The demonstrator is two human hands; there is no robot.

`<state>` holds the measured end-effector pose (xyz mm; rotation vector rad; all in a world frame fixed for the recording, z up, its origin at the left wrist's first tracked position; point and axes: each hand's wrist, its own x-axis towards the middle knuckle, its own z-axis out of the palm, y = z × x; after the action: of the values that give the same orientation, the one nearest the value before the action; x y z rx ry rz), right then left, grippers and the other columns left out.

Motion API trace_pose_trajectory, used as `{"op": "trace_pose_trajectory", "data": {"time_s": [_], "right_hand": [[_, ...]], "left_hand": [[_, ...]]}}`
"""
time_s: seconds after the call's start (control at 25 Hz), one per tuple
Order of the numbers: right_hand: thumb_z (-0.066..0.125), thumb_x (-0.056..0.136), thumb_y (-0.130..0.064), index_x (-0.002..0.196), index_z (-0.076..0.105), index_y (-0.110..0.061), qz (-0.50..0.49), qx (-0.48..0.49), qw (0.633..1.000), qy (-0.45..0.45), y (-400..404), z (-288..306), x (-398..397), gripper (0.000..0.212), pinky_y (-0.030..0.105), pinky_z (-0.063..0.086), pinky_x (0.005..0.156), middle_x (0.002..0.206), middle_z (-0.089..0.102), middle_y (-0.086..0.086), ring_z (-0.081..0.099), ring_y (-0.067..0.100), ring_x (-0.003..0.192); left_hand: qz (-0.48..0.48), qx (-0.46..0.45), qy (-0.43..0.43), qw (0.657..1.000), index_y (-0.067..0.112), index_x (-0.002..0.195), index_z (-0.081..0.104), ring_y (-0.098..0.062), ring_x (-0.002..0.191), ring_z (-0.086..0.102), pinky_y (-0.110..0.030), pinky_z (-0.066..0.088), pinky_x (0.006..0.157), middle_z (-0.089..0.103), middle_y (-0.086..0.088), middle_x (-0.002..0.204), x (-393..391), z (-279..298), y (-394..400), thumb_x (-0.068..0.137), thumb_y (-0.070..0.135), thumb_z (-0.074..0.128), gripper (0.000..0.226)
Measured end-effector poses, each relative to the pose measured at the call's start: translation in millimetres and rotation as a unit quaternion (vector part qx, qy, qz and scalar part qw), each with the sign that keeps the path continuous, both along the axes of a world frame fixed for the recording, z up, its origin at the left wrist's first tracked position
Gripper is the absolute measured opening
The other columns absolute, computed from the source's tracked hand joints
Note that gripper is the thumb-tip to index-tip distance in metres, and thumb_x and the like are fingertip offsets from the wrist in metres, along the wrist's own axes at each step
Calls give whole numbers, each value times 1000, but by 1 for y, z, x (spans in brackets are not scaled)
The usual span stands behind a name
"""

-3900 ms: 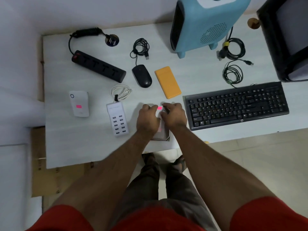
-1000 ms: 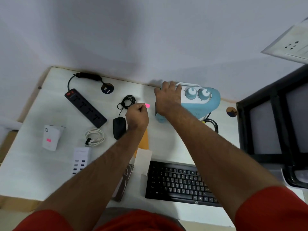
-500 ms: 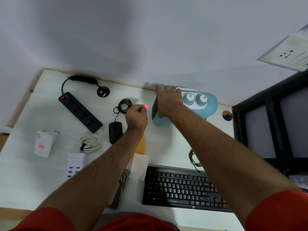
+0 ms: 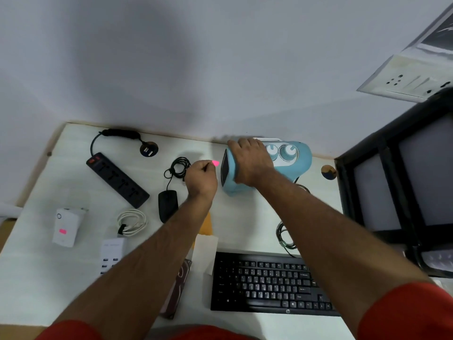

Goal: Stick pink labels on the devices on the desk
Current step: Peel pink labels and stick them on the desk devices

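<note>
Heater [image 4: 289,168] turned slightly, dark front facing left hand [image 4: 202,176]; that hand pinches pink label [image 4: 215,163], tip toward heater. Right hand [image 4: 250,160] grips heater top.

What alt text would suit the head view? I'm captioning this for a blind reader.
A person's left hand pinches a small pink label just short of a blue heater, which the right hand steadies from above. Around them the white desk holds a keyboard, mouse, power strip and an already labelled white adapter.
</note>
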<state>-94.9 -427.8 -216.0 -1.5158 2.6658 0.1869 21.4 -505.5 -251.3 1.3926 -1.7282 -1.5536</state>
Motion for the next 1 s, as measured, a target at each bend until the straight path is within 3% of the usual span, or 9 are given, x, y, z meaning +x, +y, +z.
{"op": "trace_pose_trajectory", "data": {"time_s": [0.12,0.2,0.32,0.44,0.56,0.64,0.8,0.88,1.0], "right_hand": [[82,55,-36,142,45,-17,-60,-87,993,-56,14,15,-11,96,42,41,102,128,59,11,55,35,116],[86,51,-39,137,49,-18,-130,-208,961,-130,32,32,-19,96,40,45,98,124,62,7,58,31,112],[89,50,-39,127,51,-27,-245,-386,852,-254,66,45,-19,88,34,50,91,116,65,-8,61,17,107],[95,54,-31,133,47,-33,-328,-515,710,-351,99,43,-12,92,28,53,93,118,65,-14,64,7,108],[93,64,-11,130,52,-25,-363,-611,554,-434,132,44,-3,79,25,57,79,114,68,-7,68,7,99],[91,65,-11,129,55,-21,-363,-641,490,-467,147,40,5,74,31,59,72,117,71,5,71,19,99],[81,73,-19,131,55,-12,-347,-641,450,-516,164,35,15,65,26,53,51,109,70,10,69,22,87],[81,71,-25,131,56,-10,-329,-645,424,-544,171,33,12,67,31,57,61,108,71,6,70,20,90],[90,56,-46,133,58,-11,-317,-630,390,-592,178,32,5,90,34,59,76,112,72,6,70,19,100]], "left_hand": [[-17,-28,6,999,8,72,69,-17,55,41,-27,36,59,48,-1,57,1,6,-2,89,9,53,24],[-23,-37,10,999,15,57,57,-15,55,38,-28,33,57,41,-4,54,-2,12,-1,86,9,52,30],[-8,-19,43,999,23,75,70,-15,64,50,-30,42,62,56,3,63,-10,39,8,85,12,55,21],[-17,-24,87,996,24,79,72,-16,69,56,-34,49,69,65,3,71,-19,68,12,83,11,59,19],[-46,-57,102,992,18,85,76,-13,72,59,-33,52,75,69,1,78,-22,92,14,81,14,60,17],[-55,-64,118,989,18,84,76,-8,68,58,-27,49,68,68,5,74,-20,110,13,82,11,62,15],[-117,-76,118,983,21,79,75,-9,70,57,-30,48,70,68,6,72,-18,137,4,81,14,63,14],[-139,-56,113,982,21,75,74,-12,73,57,-31,48,71,68,1,75,-14,151,5,82,12,65,15],[-164,9,128,978,15,75,72,-15,78,58,-33,50,73,67,-3,79,-5,170,12,83,10,66,11]]}}
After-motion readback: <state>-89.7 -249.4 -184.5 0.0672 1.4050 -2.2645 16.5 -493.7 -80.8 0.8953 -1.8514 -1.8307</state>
